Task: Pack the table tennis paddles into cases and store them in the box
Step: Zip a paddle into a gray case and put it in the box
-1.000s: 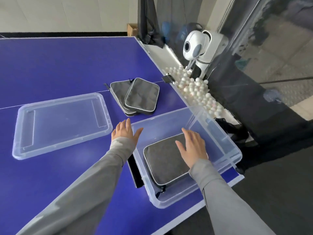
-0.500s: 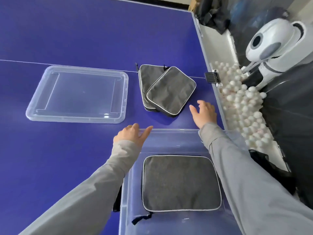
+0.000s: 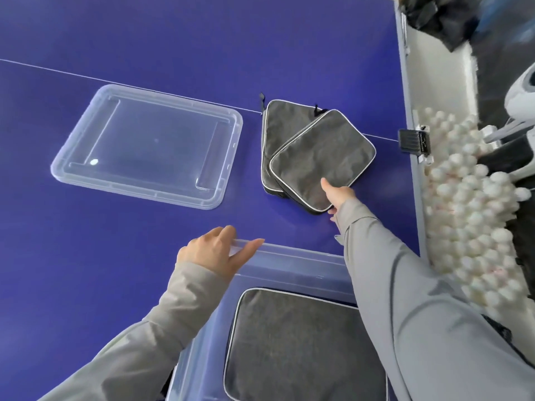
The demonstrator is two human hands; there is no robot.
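Note:
Two grey paddle cases lie stacked on the blue table; the top case sits askew over the lower case. My right hand grips the near corner of the top case, thumb on top and fingers under the edge. A third grey case lies flat inside the clear plastic box in front of me. My left hand rests on the box's far left rim with fingers spread.
The clear box lid lies upside down on the table to the left. Along the right table edge, a trough holds several white balls, with a black net clamp and a white ball machine beyond.
My right hand has reached forward from beside the box to the top case's near corner and taken hold of it. My left hand stays on the box rim. The view tilted further down.

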